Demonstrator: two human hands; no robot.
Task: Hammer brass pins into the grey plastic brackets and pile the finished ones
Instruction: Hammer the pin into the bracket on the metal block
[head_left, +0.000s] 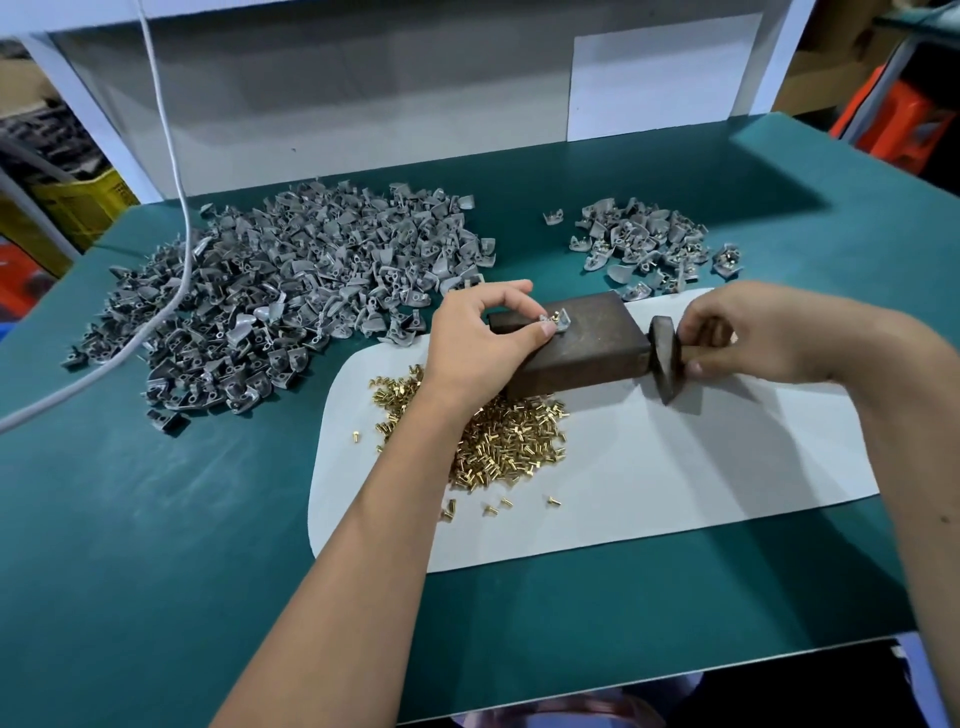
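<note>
A green matted worktop (156, 545) is seen from above, its far edge closed by a white back panel (363, 104). A pale grey sheet with rounded corners (649, 478) is laid on it. No bin or tray is seen on it; everything lies loose. A broad heap of grey plastic brackets (291, 280) is spread over the far left, crossed by a white cable (171, 291). A smaller pile of grey brackets with brass pins fitted (654, 244) is set at the far right, well apart from the heap. A dark brown rectangular metal block (587, 348) is placed on the sheet, and a scatter of loose brass pins (509, 436) lies just in front of it, partly covered by the left forearm. A single grey bracket holding a brass pin (555, 321) is pinched on top of the block by the left hand (483, 338). The right hand (769, 332) is closed around the handle of a dark-headed hammer (665, 358), whose handle is almost wholly hidden; the head is held just beside the block's right end. Crates at the frame edges are blurred.
</note>
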